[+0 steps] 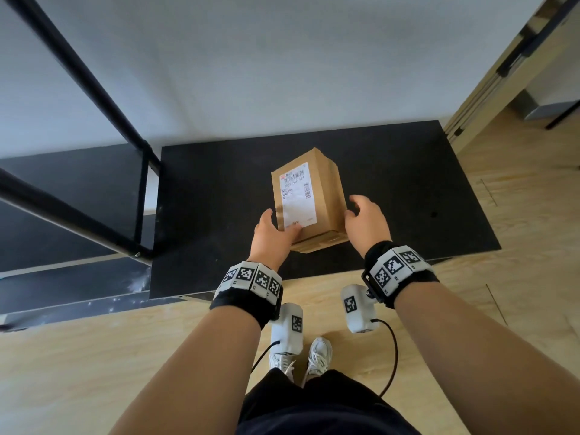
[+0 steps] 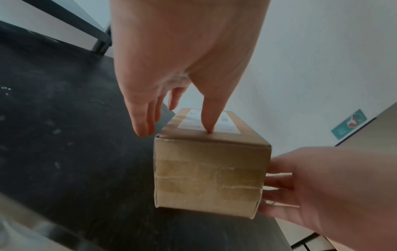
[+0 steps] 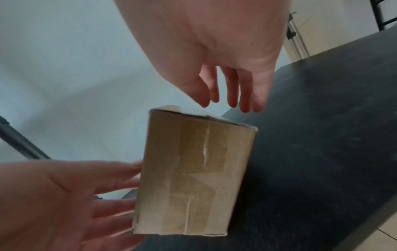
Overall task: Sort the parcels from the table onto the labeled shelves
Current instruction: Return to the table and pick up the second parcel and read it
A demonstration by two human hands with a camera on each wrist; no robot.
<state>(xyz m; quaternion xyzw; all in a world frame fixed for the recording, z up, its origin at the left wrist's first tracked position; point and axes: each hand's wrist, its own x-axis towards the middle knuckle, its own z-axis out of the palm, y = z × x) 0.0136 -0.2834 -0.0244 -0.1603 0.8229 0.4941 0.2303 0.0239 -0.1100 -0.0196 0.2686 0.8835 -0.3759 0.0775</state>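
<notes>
A brown cardboard parcel with a white shipping label stands on the black table, its taped end facing me. My left hand is at its near left corner. The thumb presses on the top by the label, and the straight fingers lie along the left side. My right hand is at the right side with its fingers loosely spread. The fingertips reach the parcel's right wall. Neither hand is curled round the parcel.
A black metal shelf frame with a dark shelf board stands to the left, touching the table. A white wall lies behind. Wooden furniture is at the far right. Light wood floor surrounds my feet.
</notes>
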